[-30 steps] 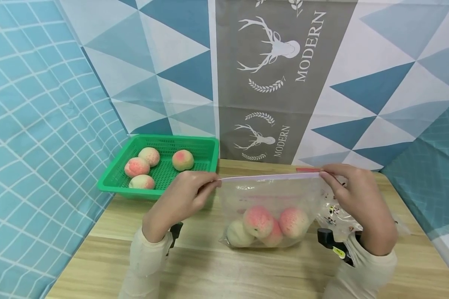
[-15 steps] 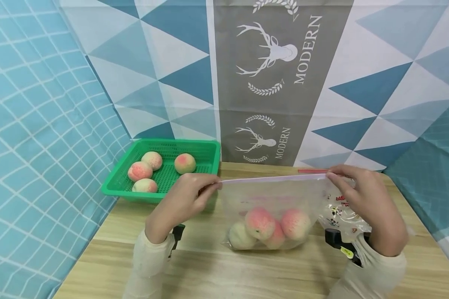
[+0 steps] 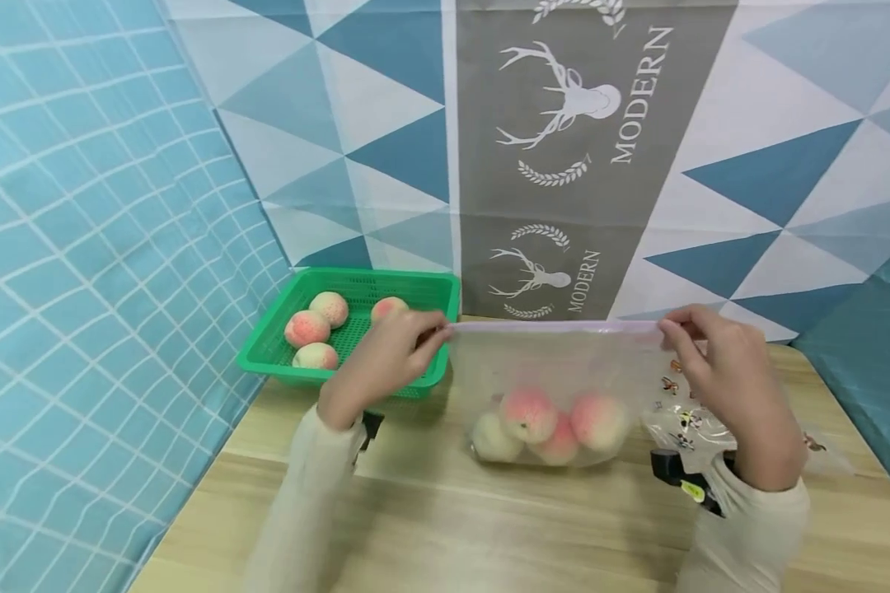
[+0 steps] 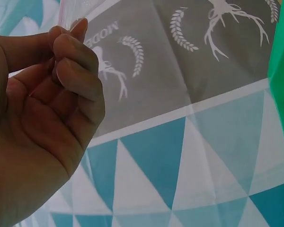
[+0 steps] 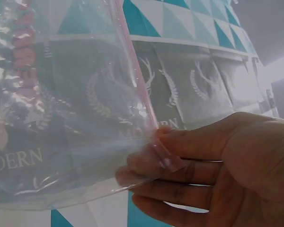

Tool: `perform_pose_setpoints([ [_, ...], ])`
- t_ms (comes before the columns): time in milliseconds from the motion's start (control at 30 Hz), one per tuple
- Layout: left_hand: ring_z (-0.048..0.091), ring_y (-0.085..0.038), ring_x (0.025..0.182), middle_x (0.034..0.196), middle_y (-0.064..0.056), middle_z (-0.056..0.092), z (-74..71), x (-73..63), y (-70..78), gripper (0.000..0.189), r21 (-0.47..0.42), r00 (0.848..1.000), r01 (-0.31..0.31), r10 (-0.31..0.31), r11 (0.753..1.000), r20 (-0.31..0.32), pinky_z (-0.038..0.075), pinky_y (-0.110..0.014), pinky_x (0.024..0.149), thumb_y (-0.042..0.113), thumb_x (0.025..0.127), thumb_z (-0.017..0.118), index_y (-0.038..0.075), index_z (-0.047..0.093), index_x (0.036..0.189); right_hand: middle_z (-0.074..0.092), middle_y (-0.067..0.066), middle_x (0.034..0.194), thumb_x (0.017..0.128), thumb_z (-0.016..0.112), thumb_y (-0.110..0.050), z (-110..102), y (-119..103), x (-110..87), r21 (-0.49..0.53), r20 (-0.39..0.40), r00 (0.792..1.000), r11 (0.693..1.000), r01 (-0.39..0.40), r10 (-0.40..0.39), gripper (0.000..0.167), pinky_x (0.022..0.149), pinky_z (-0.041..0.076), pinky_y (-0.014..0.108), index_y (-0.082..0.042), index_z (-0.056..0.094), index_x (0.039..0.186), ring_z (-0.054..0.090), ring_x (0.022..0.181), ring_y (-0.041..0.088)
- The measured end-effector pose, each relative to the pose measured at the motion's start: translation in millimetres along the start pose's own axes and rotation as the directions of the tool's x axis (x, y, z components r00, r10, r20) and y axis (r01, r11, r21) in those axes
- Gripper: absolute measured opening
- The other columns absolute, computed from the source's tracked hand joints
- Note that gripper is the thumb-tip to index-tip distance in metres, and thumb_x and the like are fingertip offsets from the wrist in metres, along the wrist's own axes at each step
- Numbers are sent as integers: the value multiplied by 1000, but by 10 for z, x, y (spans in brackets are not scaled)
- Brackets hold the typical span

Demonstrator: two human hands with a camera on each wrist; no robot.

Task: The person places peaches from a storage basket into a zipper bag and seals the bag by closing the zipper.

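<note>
Between my two hands hangs a clear zip bag [image 3: 549, 362] with a pinkish strip along its top edge. Several peaches [image 3: 528, 415] lie together in its bottom. My left hand [image 3: 389, 358] pinches the strip's left end between thumb and fingertips. At the strip's other end, my right hand [image 3: 730, 383] pinches the corner; in the right wrist view the strip [image 5: 144, 94] runs up from between thumb and fingers. The top edge looks straight and drawn flat. Whether the bag's bottom touches the table cannot be told.
A green basket [image 3: 248, 362] with several more peaches [image 3: 308, 328] stands at the back left, partly behind my left hand. Under and beside my right arm lies a crumpled clear plastic bag [image 3: 686, 428] with small printed figures. A patterned cloth wall [image 3: 386, 165] rises behind the wooden table [image 3: 489, 535].
The head view has shifted, so the whole scene sits further right. Both hands keep hold of the zip bag's top corners, and the bag is slightly higher in view.
</note>
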State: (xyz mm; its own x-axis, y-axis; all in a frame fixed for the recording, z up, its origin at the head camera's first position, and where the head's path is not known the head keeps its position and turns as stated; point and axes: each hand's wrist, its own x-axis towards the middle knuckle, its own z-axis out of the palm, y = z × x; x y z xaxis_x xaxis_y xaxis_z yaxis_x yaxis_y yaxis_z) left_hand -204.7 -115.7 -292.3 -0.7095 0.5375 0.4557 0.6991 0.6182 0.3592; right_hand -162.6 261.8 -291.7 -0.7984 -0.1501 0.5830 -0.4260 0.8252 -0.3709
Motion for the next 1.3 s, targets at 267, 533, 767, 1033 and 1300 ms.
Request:
perform_pose_setpoints([
  [267,36,-15,49,59,-1,43,-45,582,-420,33,12,981,52,-53,999,184,36,-31,56,15,104,51,11,58,72,70,12,82,103,55,-20,139,181,531,22,111,992,998,-61,58,25,65,45,37,2,67,107,65,77,28],
  [533,46,-17,51,73,-8,59,43,1150,-1035,31,45,942,167,-173,985,287,40,-32,54,16,106,44,6,69,91,67,19,81,102,57,-16,764,586,1198,14,105,993,999,-51,49,24,60,45,43,6,69,100,59,66,29],
  [767,38,-17,55,66,-8,46,341,1443,-1338,33,62,952,238,-245,969,183,35,-33,56,16,106,40,7,57,79,66,25,114,106,48,-35,1065,957,1104,40,-42,981,982,-187,188,44,82,51,55,1,57,129,64,99,39],
  [1033,57,-28,71,91,-19,61,447,1407,-1486,24,95,946,290,-300,952,119,46,-40,64,15,105,44,-1,61,106,55,36,126,106,44,-33,870,1383,251,-74,281,885,928,-365,371,55,81,52,57,9,40,142,64,102,45],
  [1300,67,-31,87,117,-21,64,415,1174,-1165,52,108,937,302,-316,947,152,53,-43,71,22,104,52,-1,38,148,54,37,129,103,55,-33,869,1486,-464,-187,426,834,936,-299,351,60,89,45,64,13,44,139,60,106,49],
])
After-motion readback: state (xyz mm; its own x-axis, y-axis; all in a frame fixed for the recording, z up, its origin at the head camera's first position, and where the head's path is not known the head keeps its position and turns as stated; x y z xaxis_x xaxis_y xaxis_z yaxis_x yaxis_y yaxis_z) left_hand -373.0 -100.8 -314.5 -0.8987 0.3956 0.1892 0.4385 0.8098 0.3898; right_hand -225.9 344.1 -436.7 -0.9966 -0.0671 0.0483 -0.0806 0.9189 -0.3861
